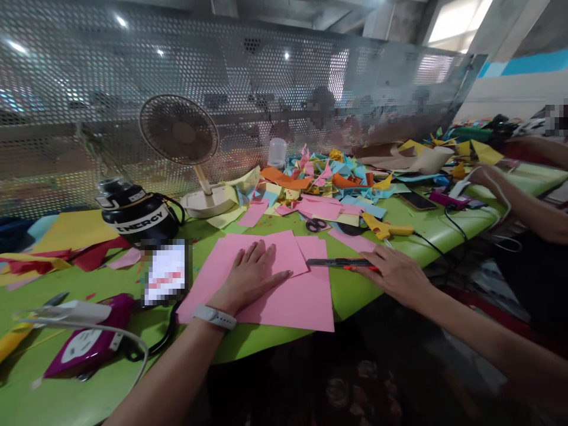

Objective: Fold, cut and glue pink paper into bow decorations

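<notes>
My left hand (252,273) lies flat with spread fingers on a smaller piece of pink paper (287,248), which rests at an angle on larger pink sheets (306,305). The wrist carries a light grey band. In my right hand (393,273) is a black and red utility knife (332,262), gripped near its rear end. Its front end points left and lies over the right part of the pink paper, close to the corner of the smaller piece. Just beyond the paper are black-handled scissors (316,225) and a yellow glue gun (386,228).
Coloured paper scraps (323,183) are heaped along a perforated metal screen (266,89). A fan (186,133), a black bottle (137,216), a phone (165,273) and a purple power strip (95,337) stand or lie to the left. At right is a co-worker's arm (523,201) near cables.
</notes>
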The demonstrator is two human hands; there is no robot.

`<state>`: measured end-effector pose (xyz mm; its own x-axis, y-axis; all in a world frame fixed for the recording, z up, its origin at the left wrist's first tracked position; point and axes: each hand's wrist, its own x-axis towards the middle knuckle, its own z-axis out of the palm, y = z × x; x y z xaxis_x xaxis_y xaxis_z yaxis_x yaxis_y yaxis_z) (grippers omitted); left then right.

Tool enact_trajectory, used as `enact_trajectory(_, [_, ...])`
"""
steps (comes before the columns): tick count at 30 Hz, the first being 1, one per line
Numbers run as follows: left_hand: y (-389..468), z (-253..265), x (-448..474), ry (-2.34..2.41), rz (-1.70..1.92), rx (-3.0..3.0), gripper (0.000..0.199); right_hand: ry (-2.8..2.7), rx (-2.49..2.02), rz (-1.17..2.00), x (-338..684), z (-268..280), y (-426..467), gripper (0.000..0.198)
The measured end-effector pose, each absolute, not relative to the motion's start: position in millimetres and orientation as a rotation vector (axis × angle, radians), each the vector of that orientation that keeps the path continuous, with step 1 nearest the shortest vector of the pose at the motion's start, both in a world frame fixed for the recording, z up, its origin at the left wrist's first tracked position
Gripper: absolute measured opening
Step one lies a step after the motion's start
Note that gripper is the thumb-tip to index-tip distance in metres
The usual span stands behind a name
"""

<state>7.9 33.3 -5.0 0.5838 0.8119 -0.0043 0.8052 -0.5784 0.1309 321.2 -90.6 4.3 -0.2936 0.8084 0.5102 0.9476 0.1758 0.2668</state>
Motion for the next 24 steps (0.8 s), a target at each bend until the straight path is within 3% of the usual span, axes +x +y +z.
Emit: enact_trajectory(24, [30.9,-1.7,9.4,1.383,0.035,2.674,0.09,-2.373,-1.483,-0.506,312.5,4.6,-58.7,0.039])
